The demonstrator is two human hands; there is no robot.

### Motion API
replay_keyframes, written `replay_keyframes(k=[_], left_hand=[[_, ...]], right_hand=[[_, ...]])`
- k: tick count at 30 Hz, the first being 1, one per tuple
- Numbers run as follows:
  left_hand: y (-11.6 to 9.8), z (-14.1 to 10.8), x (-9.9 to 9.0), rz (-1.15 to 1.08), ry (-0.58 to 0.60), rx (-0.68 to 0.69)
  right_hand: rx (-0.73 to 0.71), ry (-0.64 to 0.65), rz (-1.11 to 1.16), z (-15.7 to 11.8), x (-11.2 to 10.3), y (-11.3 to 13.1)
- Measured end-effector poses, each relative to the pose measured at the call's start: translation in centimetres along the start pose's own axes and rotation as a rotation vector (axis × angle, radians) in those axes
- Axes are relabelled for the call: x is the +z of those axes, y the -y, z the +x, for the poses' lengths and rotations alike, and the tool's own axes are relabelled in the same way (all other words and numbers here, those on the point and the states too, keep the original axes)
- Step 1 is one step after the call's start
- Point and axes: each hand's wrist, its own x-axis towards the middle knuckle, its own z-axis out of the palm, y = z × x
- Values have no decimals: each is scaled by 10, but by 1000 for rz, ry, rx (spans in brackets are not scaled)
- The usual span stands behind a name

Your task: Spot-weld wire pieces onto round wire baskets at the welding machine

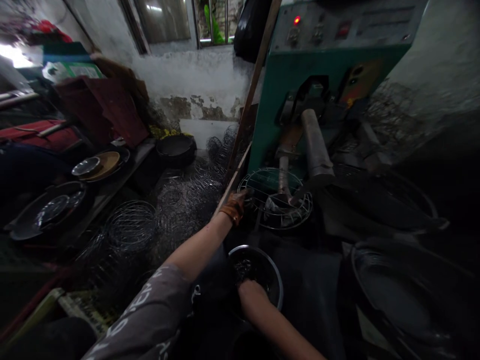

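Two hands work in dim light, the left in a stained brown glove. The left hand (pixel 238 201) is at the nine o'clock edge of a round wire rack (pixel 275 169) — rings of thin bright metal, straight wires across the top — and its fingers look closed on the rim. The rack sits between three and four o'clock from the centre of view, just beside the lower metal arm (pixel 284 172) of a machine. The right hand (pixel 248 289) reaches into a smooth, shiny-rimmed bowl (pixel 281 287) near six o'clock, where small glinting metal pieces (pixel 245 267) lie; its fingers sink into shadow, so I cannot tell whether they spread or pinch.

Toward one o'clock stands the green machine (pixel 270 100), its painted box topped by a grey panel with a lit red lamp (pixel 297 20); a thick, dull cylinder (pixel 315 137) juts from its front. A tangled heap of wire frames (pixel 187 192) spreads at eight to nine o'clock, and a broad dark pan (pixel 393 295) lies at four.

White letters run along the grey sleeve (pixel 150 305), too broken by folds to read as a word; the panel's markings (pixel 388 19) are blurred.
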Motion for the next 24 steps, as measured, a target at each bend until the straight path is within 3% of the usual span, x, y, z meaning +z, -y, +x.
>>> replay_keyframes(k=[5,11,17,20,24], left_hand=[[0,-15,-1,14,-54,20],[3,-29,-6,-36,32,38],[2,-38,-8,-55,14,49],[4,-37,-8,-53,-39,42],[12,-41,-7,-122,-25,56]], right_hand=[[-31,29,-23,2,-1,3],[40,-22,100,-4,-9,-2],[67,-133,511,-8,-11,-36],[-5,-333,763,-14,-18,-60],[120,-799,1118,-19,-46,-89]])
